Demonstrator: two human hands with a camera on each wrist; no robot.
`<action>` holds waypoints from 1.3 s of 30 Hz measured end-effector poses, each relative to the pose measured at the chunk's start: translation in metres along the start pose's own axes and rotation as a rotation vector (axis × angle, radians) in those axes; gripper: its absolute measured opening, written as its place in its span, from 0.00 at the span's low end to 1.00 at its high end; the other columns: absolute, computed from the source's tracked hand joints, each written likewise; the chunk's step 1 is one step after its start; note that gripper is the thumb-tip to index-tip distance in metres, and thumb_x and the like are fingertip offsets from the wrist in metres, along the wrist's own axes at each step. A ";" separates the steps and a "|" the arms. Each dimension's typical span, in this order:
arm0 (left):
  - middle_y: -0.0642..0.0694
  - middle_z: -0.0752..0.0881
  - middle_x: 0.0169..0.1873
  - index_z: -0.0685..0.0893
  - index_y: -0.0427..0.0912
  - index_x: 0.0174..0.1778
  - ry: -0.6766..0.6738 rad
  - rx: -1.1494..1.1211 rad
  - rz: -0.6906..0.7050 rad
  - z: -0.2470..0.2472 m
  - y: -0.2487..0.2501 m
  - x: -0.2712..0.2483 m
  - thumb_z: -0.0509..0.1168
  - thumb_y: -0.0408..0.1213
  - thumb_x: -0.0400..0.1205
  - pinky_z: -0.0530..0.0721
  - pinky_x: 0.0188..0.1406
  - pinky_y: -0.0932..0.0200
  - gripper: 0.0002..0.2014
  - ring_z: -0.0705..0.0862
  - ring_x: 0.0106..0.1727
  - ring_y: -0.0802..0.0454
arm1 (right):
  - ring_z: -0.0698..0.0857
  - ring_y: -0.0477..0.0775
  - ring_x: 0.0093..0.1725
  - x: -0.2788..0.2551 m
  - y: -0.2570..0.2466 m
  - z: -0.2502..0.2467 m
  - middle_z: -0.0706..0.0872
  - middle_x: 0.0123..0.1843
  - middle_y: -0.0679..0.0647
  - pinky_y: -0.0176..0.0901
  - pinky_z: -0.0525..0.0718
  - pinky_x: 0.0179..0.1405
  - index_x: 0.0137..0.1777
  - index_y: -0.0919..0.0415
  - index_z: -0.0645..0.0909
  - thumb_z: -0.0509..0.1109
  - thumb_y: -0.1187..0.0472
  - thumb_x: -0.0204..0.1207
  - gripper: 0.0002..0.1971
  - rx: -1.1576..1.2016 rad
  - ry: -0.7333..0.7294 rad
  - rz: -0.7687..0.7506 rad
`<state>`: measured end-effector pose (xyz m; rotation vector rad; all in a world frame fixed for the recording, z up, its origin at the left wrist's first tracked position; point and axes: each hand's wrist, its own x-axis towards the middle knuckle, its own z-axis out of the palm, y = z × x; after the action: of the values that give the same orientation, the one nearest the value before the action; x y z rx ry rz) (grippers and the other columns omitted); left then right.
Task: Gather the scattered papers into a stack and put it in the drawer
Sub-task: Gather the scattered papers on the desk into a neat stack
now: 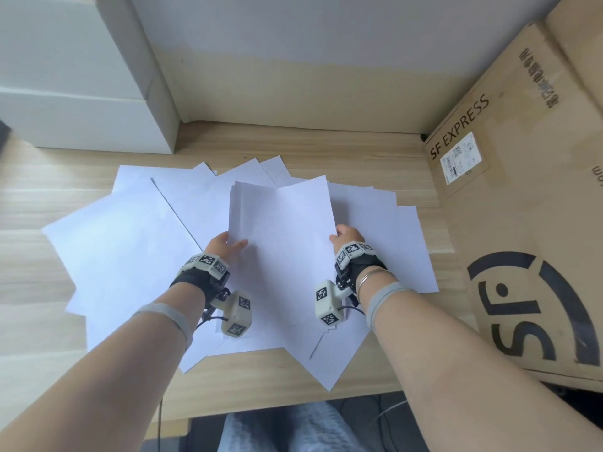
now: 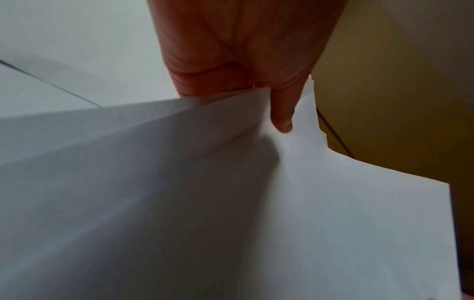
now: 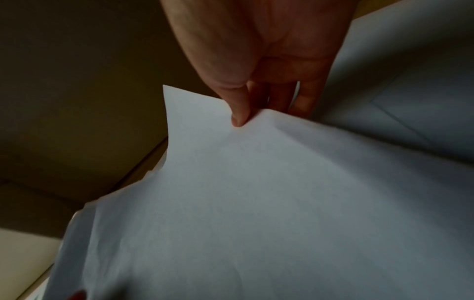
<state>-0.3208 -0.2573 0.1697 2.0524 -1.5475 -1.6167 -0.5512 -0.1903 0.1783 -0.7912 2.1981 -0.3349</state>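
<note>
A stack of several white sheets (image 1: 280,230) is held up above the wooden desk (image 1: 32,203), tilted toward me. My left hand (image 1: 225,247) pinches its left edge, thumb on top, as the left wrist view shows with the thumb (image 2: 282,117) pressed on the stack (image 2: 307,203). My right hand (image 1: 346,238) pinches the right edge; in the right wrist view the thumb (image 3: 239,113) lies on the stack (image 3: 256,203) with fingers behind it. More loose white papers (image 1: 124,243) lie fanned out on the desk beneath. No drawer is in view.
A large SF Express cardboard box (image 1: 522,190) stands close on the right. White boxes (image 1: 75,76) sit at the back left, against the wall (image 1: 326,53). The desk's front edge (image 1: 261,409) is near my knees.
</note>
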 end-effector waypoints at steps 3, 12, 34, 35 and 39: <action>0.33 0.82 0.64 0.76 0.31 0.68 0.006 -0.013 0.008 0.000 -0.001 -0.001 0.66 0.34 0.80 0.77 0.57 0.55 0.21 0.82 0.64 0.37 | 0.82 0.64 0.51 0.000 -0.008 0.013 0.85 0.59 0.67 0.44 0.77 0.45 0.61 0.70 0.80 0.60 0.67 0.80 0.14 -0.034 -0.039 -0.020; 0.35 0.86 0.57 0.80 0.37 0.63 0.073 -0.061 0.036 -0.016 -0.004 0.001 0.65 0.30 0.77 0.80 0.60 0.50 0.17 0.84 0.57 0.39 | 0.84 0.58 0.51 0.016 -0.010 0.014 0.88 0.56 0.60 0.42 0.82 0.58 0.58 0.62 0.84 0.64 0.64 0.77 0.12 -0.044 -0.031 -0.033; 0.32 0.86 0.57 0.81 0.34 0.62 0.192 -0.115 -0.020 -0.041 -0.013 0.012 0.65 0.28 0.77 0.79 0.53 0.54 0.16 0.83 0.51 0.42 | 0.79 0.55 0.67 0.058 -0.024 -0.002 0.80 0.66 0.55 0.45 0.77 0.68 0.63 0.53 0.79 0.74 0.65 0.67 0.22 -0.288 -0.053 -0.236; 0.32 0.86 0.57 0.81 0.33 0.62 0.200 -0.114 -0.020 -0.042 -0.013 0.012 0.65 0.27 0.77 0.79 0.53 0.54 0.16 0.83 0.50 0.42 | 0.80 0.55 0.66 0.057 -0.028 0.001 0.81 0.65 0.55 0.44 0.78 0.67 0.62 0.54 0.80 0.74 0.65 0.68 0.21 -0.274 -0.059 -0.248; 0.32 0.86 0.57 0.80 0.34 0.62 0.234 -0.117 -0.025 -0.050 -0.016 0.010 0.64 0.27 0.77 0.78 0.50 0.56 0.16 0.81 0.47 0.45 | 0.82 0.56 0.64 0.052 -0.046 0.020 0.82 0.64 0.58 0.42 0.77 0.65 0.62 0.57 0.80 0.74 0.66 0.70 0.19 -0.251 -0.084 -0.315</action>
<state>-0.2728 -0.2802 0.1748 2.1172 -1.3228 -1.3796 -0.5431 -0.2587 0.1568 -1.2722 2.0599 -0.1760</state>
